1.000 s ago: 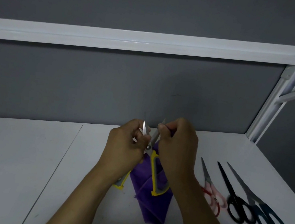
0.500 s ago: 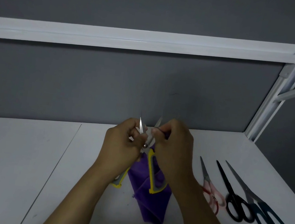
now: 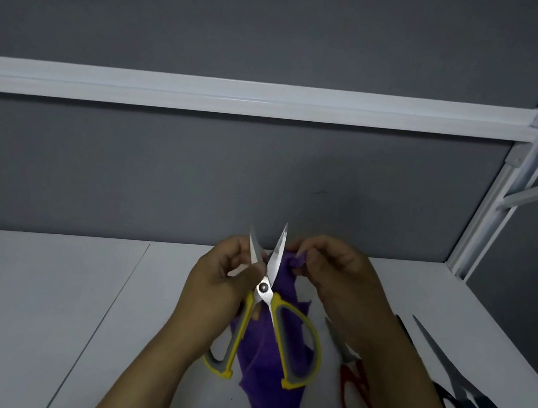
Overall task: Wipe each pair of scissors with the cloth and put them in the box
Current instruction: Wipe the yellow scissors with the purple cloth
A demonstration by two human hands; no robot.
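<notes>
The left hand is closed round the yellow-handled scissors, fingers and thumb curled about the pivot and the base of the nearer blade. The scissors stand upright above the desk, blades spread in a narrow V pointing away from the wrist, the two yellow and grey handles hanging apart below the palm.

The right hand, level with the left and just beside it, pinches a bunched upper corner of the purple cloth between thumb and curled fingers. That pinch sits right next to the far blade; whether cloth and blade touch there I cannot tell. From the pinch the cloth drops behind the scissors' handles and its lower end lies folded on the desk between the two forearms.

Beyond the right forearm three more pairs lie flat on the desk, tips pointing away: red-handled scissors, partly hidden under the arm; black-handled scissors further out; and dark blue-handled scissors outermost, overlapping the black pair's handles.

Past both hands rises a grey wall crossed by a white rail.
</notes>
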